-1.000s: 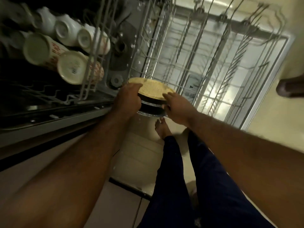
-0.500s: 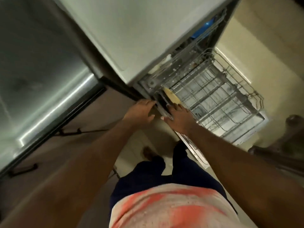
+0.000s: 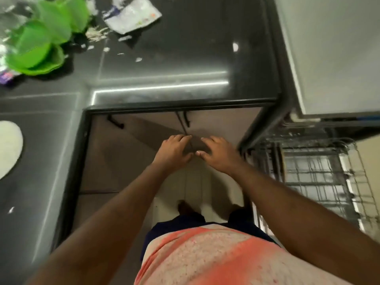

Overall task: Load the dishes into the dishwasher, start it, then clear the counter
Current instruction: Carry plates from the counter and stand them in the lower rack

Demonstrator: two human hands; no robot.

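On the surface point(image 3: 185, 58) at ten o'clock, bowls point(image 3: 35, 50), with a packet point(image 3: 131, 15) right of them at twelve and a plate point(image 3: 8, 149) at nine. Below the surface's near edge, cupboard doors point(image 3: 133, 157), with left hand point(image 3: 174, 153) and right hand point(image 3: 220, 157) side by side before them at centre, just apart. At three o'clock, the dishwasher rack point(image 3: 314, 177), drawn out from the dishwasher point(image 3: 339, 54) at one.

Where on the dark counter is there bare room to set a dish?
Bare: the counter between the white packet and its front edge; also the left wing between the green bowls and the white disc. Crowded: the far left corner, with bowls, packet and scraps.
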